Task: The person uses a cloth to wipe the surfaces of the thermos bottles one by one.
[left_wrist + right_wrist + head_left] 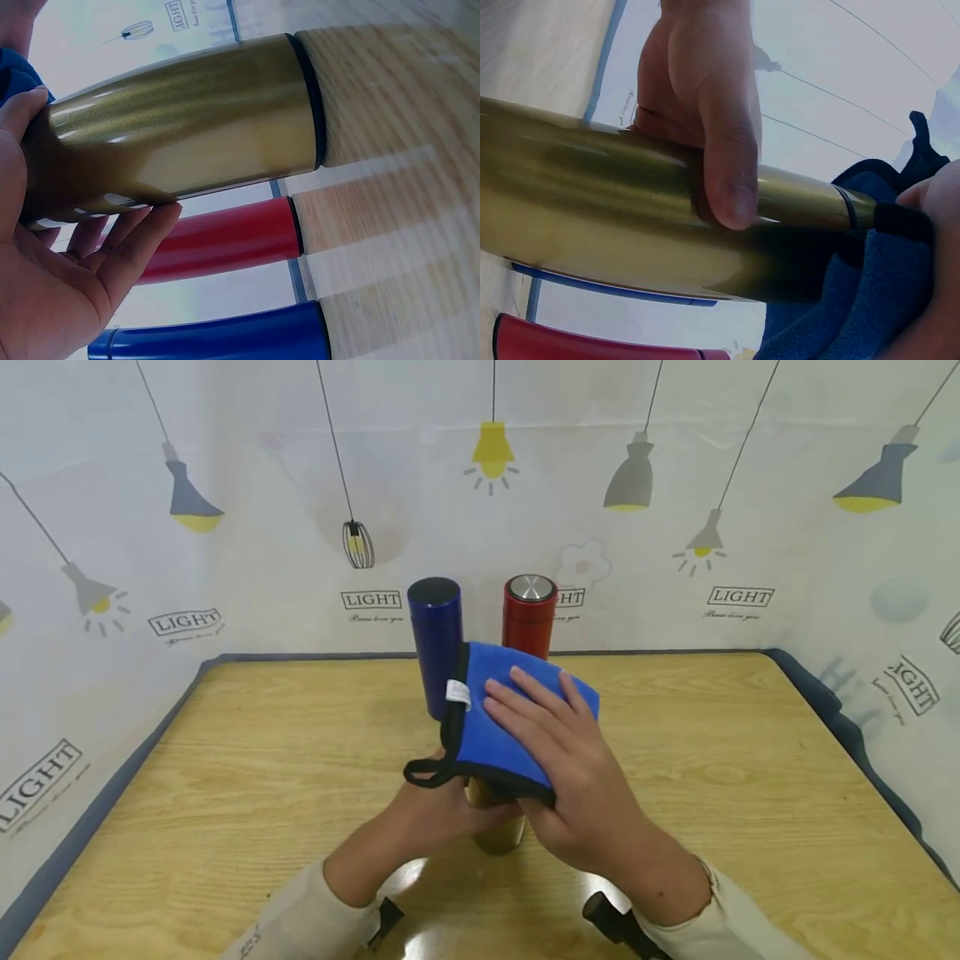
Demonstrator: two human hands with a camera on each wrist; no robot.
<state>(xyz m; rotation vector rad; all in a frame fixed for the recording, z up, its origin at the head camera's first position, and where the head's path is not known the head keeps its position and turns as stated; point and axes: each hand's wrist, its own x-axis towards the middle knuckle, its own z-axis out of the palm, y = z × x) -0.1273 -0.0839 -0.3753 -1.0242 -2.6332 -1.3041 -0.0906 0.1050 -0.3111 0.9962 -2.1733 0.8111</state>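
My left hand [431, 814] grips a gold thermos flask [187, 120] round its upper body; the thumb [731, 172] lies across its side in the right wrist view. The flask stands on the table, its top hidden in the head view. Over that top sits a blue cloth [480, 739] with black edging, a hanging loop and a white tag. My right hand [573, 764] holds the cloth against the flask's top, fingers spread over the fabric and thumb lower down. At the right wrist view's edge, the cloth [862, 292] bunches about the flask's narrower, dark-ringed end.
Behind the hands stand a blue flask [435, 643] with a dark top and a red flask [528, 618] with a silvery top. They are on a wood-grain table [262, 777], with a lamp-patterned curtain [262, 527] around its back and sides.
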